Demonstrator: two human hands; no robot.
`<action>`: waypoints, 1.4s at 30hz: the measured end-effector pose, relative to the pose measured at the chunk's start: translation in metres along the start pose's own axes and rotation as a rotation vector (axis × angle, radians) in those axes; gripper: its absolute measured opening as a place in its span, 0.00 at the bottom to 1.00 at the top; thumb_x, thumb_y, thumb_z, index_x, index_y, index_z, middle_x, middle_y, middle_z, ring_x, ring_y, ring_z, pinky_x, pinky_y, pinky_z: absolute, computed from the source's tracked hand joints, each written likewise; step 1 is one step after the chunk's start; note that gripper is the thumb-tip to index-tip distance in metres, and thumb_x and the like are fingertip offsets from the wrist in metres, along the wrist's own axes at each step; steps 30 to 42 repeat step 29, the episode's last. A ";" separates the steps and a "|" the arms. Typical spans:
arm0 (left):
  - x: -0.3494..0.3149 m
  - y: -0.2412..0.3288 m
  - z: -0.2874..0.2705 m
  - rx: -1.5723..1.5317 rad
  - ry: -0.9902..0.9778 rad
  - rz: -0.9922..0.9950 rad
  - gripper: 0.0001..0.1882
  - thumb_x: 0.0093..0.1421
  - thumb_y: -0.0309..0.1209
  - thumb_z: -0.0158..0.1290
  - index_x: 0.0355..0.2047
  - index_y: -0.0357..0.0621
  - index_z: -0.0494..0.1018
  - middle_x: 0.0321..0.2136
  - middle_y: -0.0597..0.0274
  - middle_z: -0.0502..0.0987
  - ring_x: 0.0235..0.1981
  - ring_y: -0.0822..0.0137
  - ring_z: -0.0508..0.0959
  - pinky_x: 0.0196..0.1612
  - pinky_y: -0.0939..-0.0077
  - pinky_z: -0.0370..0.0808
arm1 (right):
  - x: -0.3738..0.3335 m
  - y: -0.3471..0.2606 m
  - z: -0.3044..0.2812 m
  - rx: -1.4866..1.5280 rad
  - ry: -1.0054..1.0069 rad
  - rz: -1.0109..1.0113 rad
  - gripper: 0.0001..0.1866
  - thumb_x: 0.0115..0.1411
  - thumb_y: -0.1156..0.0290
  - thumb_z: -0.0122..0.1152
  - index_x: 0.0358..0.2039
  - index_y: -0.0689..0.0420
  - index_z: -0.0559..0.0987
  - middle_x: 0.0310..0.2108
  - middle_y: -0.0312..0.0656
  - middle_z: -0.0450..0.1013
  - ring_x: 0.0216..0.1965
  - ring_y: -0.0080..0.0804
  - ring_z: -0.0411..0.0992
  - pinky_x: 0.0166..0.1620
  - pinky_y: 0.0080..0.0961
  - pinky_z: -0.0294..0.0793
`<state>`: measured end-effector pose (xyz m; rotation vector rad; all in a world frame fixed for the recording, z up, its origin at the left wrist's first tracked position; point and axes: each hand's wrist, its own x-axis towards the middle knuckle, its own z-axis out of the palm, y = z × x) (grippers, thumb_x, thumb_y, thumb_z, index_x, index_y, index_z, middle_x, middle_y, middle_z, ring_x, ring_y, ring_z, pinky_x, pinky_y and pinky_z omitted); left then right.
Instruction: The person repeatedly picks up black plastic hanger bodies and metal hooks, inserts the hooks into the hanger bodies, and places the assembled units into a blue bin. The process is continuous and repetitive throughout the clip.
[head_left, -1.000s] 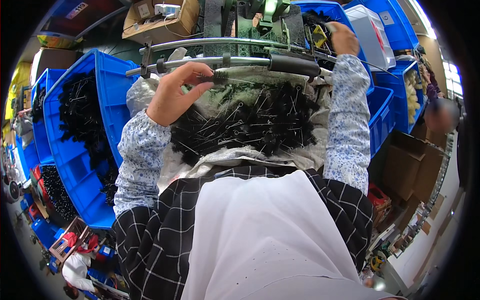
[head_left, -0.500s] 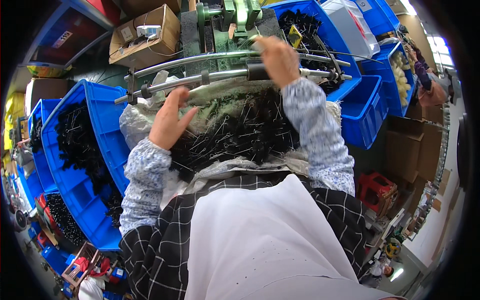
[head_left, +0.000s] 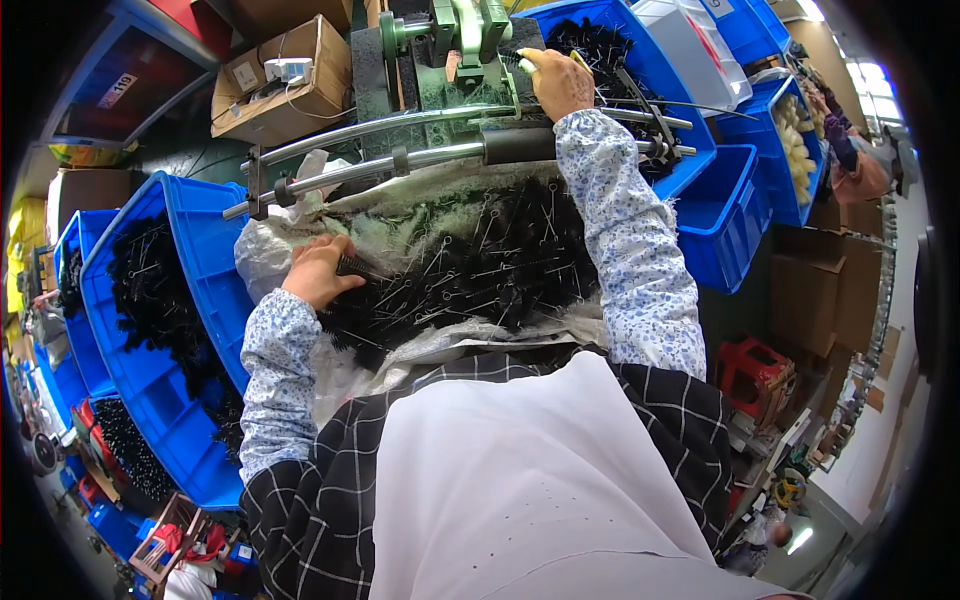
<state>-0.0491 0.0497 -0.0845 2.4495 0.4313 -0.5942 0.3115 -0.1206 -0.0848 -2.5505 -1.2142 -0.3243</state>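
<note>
The heap of black bristle brushes with thin wire stems (head_left: 470, 270) lay at centre on a pale sack (head_left: 265, 260). The left hand (head_left: 318, 270), at 9 o'clock of the heap, gripped one brush. The right hand (head_left: 557, 82), at 12 o'clock, was closed on a pale piece at the green machine (head_left: 470, 40).

Person's own body, head view. Both forearms covered by long sleeves: pale blue-white fabric with a small blue floral print, slightly crumpled. Left sleeve (head_left: 272, 385) ends in a gathered cuff at the wrist; right sleeve (head_left: 640, 260) likewise, cuff snug. Left hand (head_left: 318, 270) and right hand (head_left: 558, 82) bare, no gloves. Torso: black garment (head_left: 310, 510) with thin white grid check. Over it, a plain white apron or bib (head_left: 520, 490), smooth, with a few tiny dark specks.
</note>
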 end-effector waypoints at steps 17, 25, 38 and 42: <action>-0.018 0.020 -0.046 -0.568 0.355 0.178 0.12 0.53 0.28 0.57 0.36 0.41 0.69 0.20 0.72 0.68 0.18 0.82 0.61 0.22 0.87 0.59 | -0.010 0.001 0.003 -0.086 0.054 0.047 0.19 0.49 0.63 0.56 0.43 0.54 0.76 0.37 0.42 0.75 0.44 0.41 0.69 0.46 0.39 0.65; -0.017 0.034 -0.050 -0.530 0.383 0.203 0.14 0.54 0.31 0.57 0.39 0.41 0.69 0.25 0.68 0.70 0.21 0.79 0.65 0.25 0.86 0.64 | 0.000 -0.063 0.009 -0.107 0.076 0.020 0.13 0.48 0.64 0.55 0.34 0.54 0.77 0.30 0.42 0.75 0.41 0.42 0.71 0.40 0.39 0.66; -0.016 0.032 -0.049 -0.527 0.423 0.233 0.14 0.57 0.31 0.53 0.42 0.42 0.68 0.34 0.63 0.72 0.27 0.75 0.69 0.31 0.83 0.68 | 0.000 -0.057 0.000 -0.148 0.015 0.063 0.17 0.48 0.61 0.56 0.39 0.51 0.78 0.34 0.43 0.75 0.43 0.39 0.71 0.42 0.40 0.66; -0.016 0.032 -0.049 -0.527 0.423 0.233 0.14 0.57 0.31 0.53 0.42 0.42 0.68 0.34 0.63 0.72 0.27 0.75 0.69 0.31 0.83 0.68 | 0.000 -0.057 0.000 -0.148 0.015 0.063 0.17 0.48 0.61 0.56 0.39 0.51 0.78 0.34 0.43 0.75 0.43 0.39 0.71 0.42 0.40 0.66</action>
